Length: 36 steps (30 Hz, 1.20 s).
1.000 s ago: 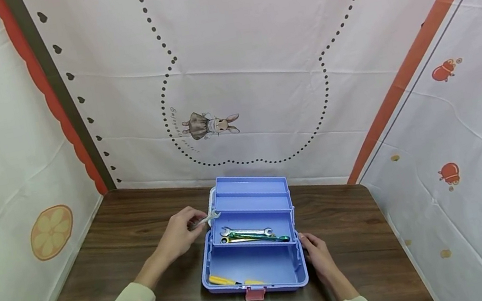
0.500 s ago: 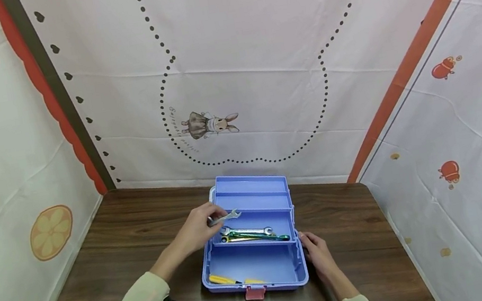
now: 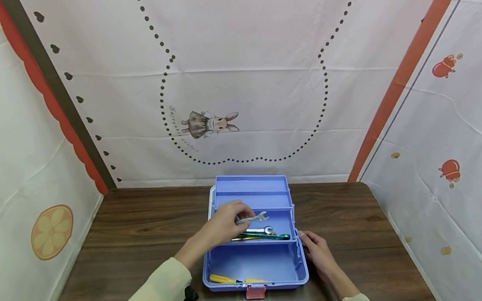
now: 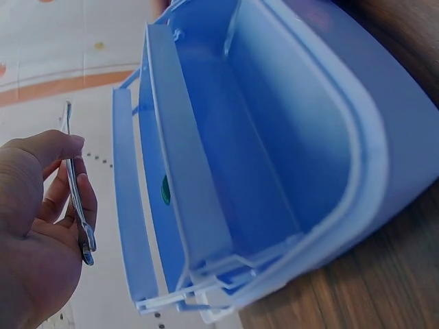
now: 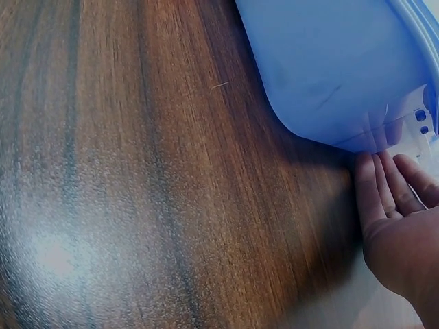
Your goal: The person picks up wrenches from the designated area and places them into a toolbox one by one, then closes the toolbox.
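A rectangular table (image 3: pixel 148 226) with a dark brown wood-grain top, streaked with darker lines, carries a periwinkle-blue plastic toolbox (image 3: pixel 270 261). The toolbox sits upright and opened out, roughly midway between the table's left and right sides, its back reaching near the far edge and its pinkish-red latch (image 3: pixel 255 293) facing the near side. The table's far right corner is rounded. A thin, pale, thread-like fleck (image 5: pixel 219 86) shows on the wood, and light glares off its surface.
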Motion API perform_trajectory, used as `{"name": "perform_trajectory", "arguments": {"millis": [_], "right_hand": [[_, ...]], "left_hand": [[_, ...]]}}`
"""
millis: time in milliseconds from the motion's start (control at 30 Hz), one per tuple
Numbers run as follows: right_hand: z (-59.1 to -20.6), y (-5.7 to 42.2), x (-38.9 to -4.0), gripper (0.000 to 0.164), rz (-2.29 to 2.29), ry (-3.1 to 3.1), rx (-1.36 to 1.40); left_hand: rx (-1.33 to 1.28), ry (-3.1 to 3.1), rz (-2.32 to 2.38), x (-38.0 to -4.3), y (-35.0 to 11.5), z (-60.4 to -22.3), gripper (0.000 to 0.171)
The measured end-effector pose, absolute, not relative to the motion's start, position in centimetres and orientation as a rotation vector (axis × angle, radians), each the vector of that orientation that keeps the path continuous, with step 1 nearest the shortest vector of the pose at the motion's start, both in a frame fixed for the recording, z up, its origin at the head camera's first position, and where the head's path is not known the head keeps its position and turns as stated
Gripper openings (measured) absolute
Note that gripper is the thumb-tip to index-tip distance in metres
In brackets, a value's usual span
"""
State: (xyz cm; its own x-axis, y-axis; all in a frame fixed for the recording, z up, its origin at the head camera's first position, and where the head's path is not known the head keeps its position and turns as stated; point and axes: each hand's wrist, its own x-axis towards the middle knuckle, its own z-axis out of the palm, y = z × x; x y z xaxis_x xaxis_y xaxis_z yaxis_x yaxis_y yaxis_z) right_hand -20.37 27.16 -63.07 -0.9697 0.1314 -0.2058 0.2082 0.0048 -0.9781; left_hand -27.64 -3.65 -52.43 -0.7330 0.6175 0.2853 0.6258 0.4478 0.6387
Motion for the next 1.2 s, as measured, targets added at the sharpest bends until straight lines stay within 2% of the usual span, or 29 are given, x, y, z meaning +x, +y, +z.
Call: {"name": "perform_trajectory", "arguments": {"millis": [267, 600, 967, 1200], "right_hand": [[-63.1, 27.2, -20.4, 0.045, -2.118, 2.199, 0.375], [-61.8, 27.3, -20.2, 0.036, -2.162, 2.103, 0.342], [-62.8, 27.2, -20.2, 0.045, -2.148, 2.168, 0.357], [-62.9, 27.4, -20.2, 0.043, -2.161, 2.163, 0.337]], "left_hand": [[-1.181, -2.699, -1.208, -27.9, -2.0, -52.4, 0.015], [-1.285, -2.767, -1.097, -28.2, -0.2, -53.2, 0.01], [-1.305, -2.775, -1.117, -28.6, 1.0, -54.4, 0.01], [-1.292, -2.809, -1.08, -28.4, 1.4, -55.3, 0.01]]}}
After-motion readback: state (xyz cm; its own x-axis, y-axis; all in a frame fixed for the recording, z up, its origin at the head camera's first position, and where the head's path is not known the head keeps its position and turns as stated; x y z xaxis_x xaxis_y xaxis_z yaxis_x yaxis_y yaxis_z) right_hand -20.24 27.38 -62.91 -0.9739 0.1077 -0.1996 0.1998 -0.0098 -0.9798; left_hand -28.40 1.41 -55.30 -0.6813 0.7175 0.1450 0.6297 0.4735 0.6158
